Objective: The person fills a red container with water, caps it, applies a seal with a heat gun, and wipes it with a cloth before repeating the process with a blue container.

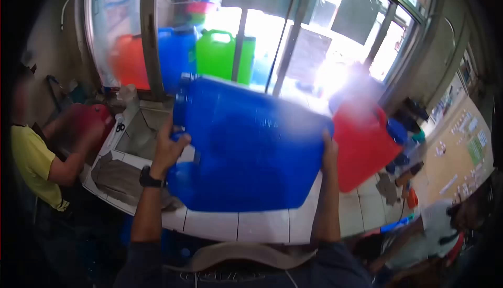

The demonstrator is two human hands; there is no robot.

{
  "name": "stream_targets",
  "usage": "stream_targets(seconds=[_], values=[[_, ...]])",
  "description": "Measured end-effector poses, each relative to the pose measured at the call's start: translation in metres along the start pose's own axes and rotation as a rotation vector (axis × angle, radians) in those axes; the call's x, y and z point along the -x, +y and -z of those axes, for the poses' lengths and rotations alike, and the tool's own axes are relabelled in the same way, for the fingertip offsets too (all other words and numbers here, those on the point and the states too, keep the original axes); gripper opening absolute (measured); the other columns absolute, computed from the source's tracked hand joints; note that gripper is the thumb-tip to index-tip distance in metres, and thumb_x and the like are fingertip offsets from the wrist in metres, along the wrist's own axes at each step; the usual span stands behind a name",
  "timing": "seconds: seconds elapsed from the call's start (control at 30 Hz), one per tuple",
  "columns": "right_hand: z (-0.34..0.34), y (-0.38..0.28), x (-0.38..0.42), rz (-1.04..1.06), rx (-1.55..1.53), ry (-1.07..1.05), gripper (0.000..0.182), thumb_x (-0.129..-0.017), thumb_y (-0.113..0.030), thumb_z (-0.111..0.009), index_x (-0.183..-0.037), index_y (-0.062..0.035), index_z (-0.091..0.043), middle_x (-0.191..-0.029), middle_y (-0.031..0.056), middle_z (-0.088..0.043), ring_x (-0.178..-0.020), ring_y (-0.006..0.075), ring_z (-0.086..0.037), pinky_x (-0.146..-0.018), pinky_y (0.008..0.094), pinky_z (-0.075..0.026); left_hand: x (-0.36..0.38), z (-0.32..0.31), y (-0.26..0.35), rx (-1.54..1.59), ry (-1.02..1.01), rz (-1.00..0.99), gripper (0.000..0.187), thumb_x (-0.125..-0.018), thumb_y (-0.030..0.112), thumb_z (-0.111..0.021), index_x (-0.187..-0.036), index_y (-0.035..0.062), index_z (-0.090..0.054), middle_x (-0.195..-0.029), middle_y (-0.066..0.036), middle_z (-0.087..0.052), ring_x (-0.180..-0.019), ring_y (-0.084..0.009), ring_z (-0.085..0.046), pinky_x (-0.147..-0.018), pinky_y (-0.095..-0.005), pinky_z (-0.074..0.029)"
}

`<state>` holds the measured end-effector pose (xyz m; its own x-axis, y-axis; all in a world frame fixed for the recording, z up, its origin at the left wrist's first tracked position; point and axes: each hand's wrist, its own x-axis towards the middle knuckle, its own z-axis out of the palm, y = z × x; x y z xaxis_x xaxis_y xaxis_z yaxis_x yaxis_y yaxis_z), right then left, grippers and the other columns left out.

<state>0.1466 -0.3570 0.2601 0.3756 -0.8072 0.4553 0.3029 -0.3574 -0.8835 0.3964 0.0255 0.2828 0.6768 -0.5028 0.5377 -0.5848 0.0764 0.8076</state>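
Observation:
A large blue jerrycan (251, 146) is held on its side in front of me, above the white tiled counter (262, 228). My left hand (168, 149) grips its left end near the handle and cap, fingers wrapped round. A dark watch sits on that wrist. My right hand (329, 157) is pressed against the right end, its fingers partly hidden behind the can. Just beyond that hand stands a red jerrycan (364, 146). A grey-brown cloth (126, 180) lies on the counter by my left forearm.
A co-worker in a yellow shirt (34, 157) handles a dark red jerrycan (99, 118) at left. Near a sink basin (141, 133) lie black-handled scissors (120, 126). Green (216, 57) and orange jerrycans (131, 60) stand behind the window frame. Another person (435, 230) is at lower right.

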Motion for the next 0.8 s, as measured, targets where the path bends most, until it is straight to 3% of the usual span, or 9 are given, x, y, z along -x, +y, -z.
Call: stream_targets(seconds=[0.1,0.2,0.33,0.4,0.5,0.53,0.6,0.77,0.8], values=[[-0.037,-0.002,-0.022,0.076,-0.150,-0.073,0.065,-0.095,-0.053,-0.053,-0.132,0.0014,-0.052,-0.104,0.0123,-0.065,-0.097,0.0229,-0.065,-0.091,0.0332,-0.050,-0.047,0.036,0.043,0.097,-0.064,-0.322,0.101,-0.078,0.059,-0.073,-0.150,0.0033,-0.029,-0.139,-0.016,-0.046,-0.120,-0.0272,-0.053,-0.099,-0.0369,-0.044],[-0.047,0.105,-0.045,-0.531,-0.375,-0.574,0.054,-0.101,-0.046,-0.044,-0.133,-0.0045,-0.054,-0.099,0.0090,-0.065,-0.087,0.0155,-0.063,-0.071,0.0316,-0.054,-0.093,0.073,0.110,-0.145,-0.382,-0.358,0.094,-0.074,0.020,-0.070,-0.154,0.0103,-0.022,-0.121,-0.012,-0.060,-0.101,-0.0193,-0.059,-0.093,-0.0332,-0.047],[-0.191,0.199,0.044,-0.149,-0.012,-0.718,0.031,-0.092,-0.025,-0.060,-0.114,-0.0035,-0.065,-0.079,0.0029,-0.065,-0.062,0.0101,-0.057,-0.058,0.0251,-0.048,-0.148,0.091,0.128,-0.702,-0.524,-0.231,0.096,-0.065,0.002,-0.066,-0.152,0.0188,-0.029,-0.099,-0.013,-0.065,-0.086,-0.0247,-0.063,-0.084,-0.0328,-0.050],[-0.257,0.181,0.071,-0.398,-0.031,-0.755,0.028,-0.089,-0.025,-0.065,-0.104,-0.0018,-0.066,-0.077,0.0036,-0.066,-0.066,0.0109,-0.061,-0.059,0.0265,-0.050,-0.168,0.101,0.110,-0.693,-0.482,-0.315,0.092,-0.065,-0.004,-0.067,-0.148,0.0204,-0.037,-0.094,-0.014,-0.065,-0.082,-0.0285,-0.064,-0.078,-0.0344,-0.053],[-0.338,0.194,0.090,0.027,0.116,-0.951,0.021,-0.085,-0.021,-0.066,-0.094,-0.0022,-0.066,-0.091,0.0098,-0.069,-0.075,0.0157,-0.066,-0.061,0.0308,-0.053,-0.197,0.127,0.082,-0.961,-0.367,-0.737,0.073,-0.073,-0.003,-0.072,-0.139,0.0185,-0.050,-0.103,-0.014,-0.067,-0.093,-0.0300,-0.066,-0.082,-0.0409,-0.054],[-0.359,0.197,0.099,-0.010,0.091,-0.959,0.021,-0.085,-0.021,-0.066,-0.094,-0.0022,-0.066,-0.091,0.0098,-0.069,-0.075,0.0157,-0.066,-0.061,0.0308,-0.053,-0.205,0.140,0.073,-0.974,-0.332,-0.688,0.073,-0.072,-0.004,-0.072,-0.138,0.0187,-0.051,-0.105,-0.013,-0.067,-0.095,-0.0292,-0.066,-0.083,-0.0404,-0.054],[-0.401,0.183,0.100,0.673,0.161,-1.034,0.016,-0.084,-0.016,-0.062,-0.096,-0.0061,-0.067,-0.114,0.0118,-0.065,-0.093,0.0212,-0.065,-0.066,0.0356,-0.056,-0.221,0.166,0.063,-0.995,-0.299,-0.529,0.065,-0.074,-0.003,-0.072,-0.133,0.0177,-0.056,-0.111,-0.012,-0.067,-0.099,-0.0270,-0.065,-0.087,-0.0376,-0.053],[-0.494,0.203,0.114,1.110,0.323,-1.153,0.019,-0.086,-0.016,-0.054,-0.103,-0.0125,-0.064,-0.118,0.0069,-0.060,-0.114,0.0232,-0.055,-0.090,0.0401,-0.047,-0.268,0.225,0.030,-1.078,-0.386,-0.520,0.051,-0.079,0.002,-0.070,-0.128,0.0145,-0.061,-0.118,-0.009,-0.067,-0.104,-0.0201,-0.065,-0.092,-0.0338,-0.051],[-0.507,0.204,0.116,1.071,0.312,-1.200,0.023,-0.081,-0.012,-0.056,-0.102,-0.0106,-0.063,-0.124,0.0073,-0.060,-0.123,0.0238,-0.051,-0.103,0.0419,-0.040,-0.276,0.234,0.027,-1.119,-0.406,-0.406,0.046,-0.090,0.027,-0.067,-0.133,0.0136,-0.059,-0.119,-0.011,-0.067,-0.111,-0.0234,-0.063,-0.095,-0.0361,-0.049]])
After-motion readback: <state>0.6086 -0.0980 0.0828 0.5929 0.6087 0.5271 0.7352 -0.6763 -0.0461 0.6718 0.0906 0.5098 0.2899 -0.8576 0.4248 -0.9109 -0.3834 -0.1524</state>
